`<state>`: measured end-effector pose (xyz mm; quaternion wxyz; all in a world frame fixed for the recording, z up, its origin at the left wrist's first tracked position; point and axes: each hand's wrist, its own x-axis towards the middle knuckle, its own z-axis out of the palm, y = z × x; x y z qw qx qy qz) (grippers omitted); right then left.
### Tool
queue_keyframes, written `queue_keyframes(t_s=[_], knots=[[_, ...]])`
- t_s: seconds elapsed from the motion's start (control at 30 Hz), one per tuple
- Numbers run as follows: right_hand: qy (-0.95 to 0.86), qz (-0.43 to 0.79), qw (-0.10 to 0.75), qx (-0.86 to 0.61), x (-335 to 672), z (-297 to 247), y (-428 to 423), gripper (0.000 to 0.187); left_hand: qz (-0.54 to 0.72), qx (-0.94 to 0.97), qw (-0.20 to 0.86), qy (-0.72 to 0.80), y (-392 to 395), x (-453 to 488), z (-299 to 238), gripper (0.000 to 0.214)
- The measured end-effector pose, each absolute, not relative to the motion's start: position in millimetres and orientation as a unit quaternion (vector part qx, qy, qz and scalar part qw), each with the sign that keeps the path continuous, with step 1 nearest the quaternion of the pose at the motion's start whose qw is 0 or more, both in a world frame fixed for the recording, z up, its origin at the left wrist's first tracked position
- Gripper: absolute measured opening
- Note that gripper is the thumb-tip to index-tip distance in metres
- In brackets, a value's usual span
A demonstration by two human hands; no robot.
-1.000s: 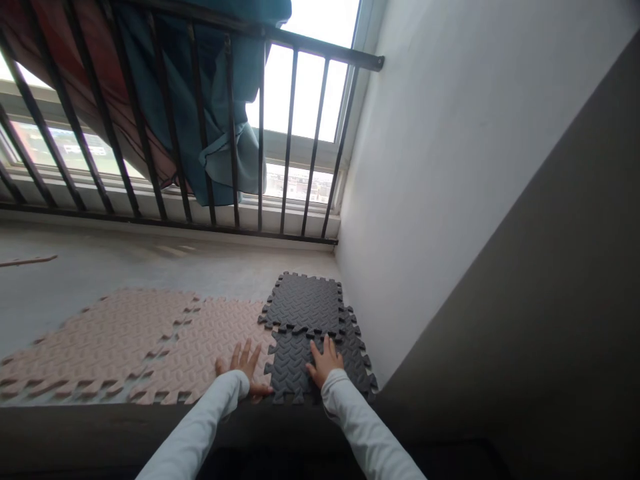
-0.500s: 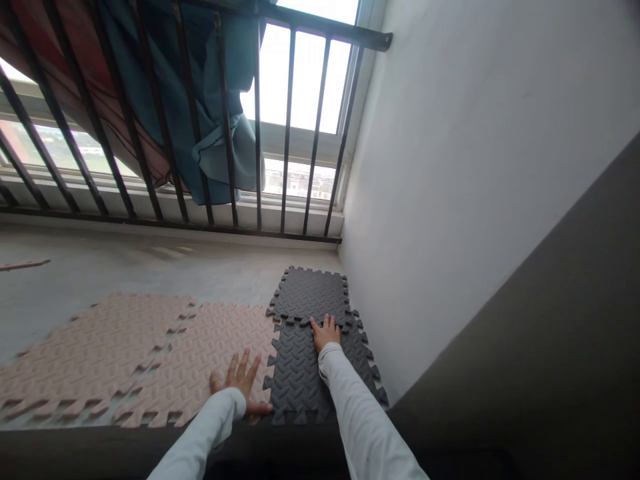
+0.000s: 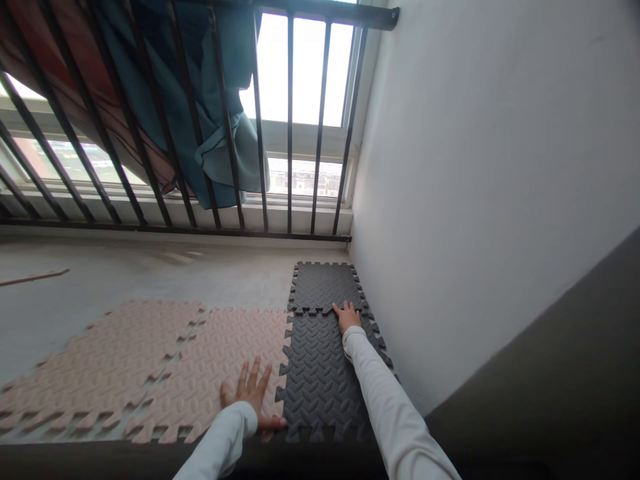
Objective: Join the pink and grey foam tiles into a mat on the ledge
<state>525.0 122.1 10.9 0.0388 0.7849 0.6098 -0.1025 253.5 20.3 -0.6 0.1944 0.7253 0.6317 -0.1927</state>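
Note:
My left hand [image 3: 253, 395] lies flat with fingers spread on a pink foam puzzle mat [image 3: 220, 353], its thumb at the seam with the near dark grey mat [image 3: 317, 370]. My right hand [image 3: 347, 315] is stretched forward, fingers extended, pressing on the toothed joint where the near grey mat meets the far dark grey mat [image 3: 323, 287]. Both arms wear white sleeves. A second pink mat [image 3: 125, 340] joins the first on the left.
A white wall [image 3: 475, 167] runs along the right edge of the grey mats. A black metal railing [image 3: 260, 127] stands behind, with blue cloth [image 3: 220, 107] hanging on it. Bare concrete floor [image 3: 150, 273] lies beyond the mats. A thin strip [image 3: 35, 276] lies far left.
My right hand has slid forward along the near grey mat up to its joint with the far grey mat. My left hand stayed flat on the pink mat.

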Motion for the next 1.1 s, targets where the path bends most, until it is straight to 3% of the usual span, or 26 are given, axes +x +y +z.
queue_keyframes(t_s=[0.67,1.1], knots=[[0.629,-0.083,0.059,0.77,533,18,133,0.048,-0.191,0.726,0.174,0.638,16,256,2,0.109],[0.575,-0.003,-0.027,0.818,522,14,133,0.032,-0.188,0.726,0.172,0.639,16,257,4,0.107]])
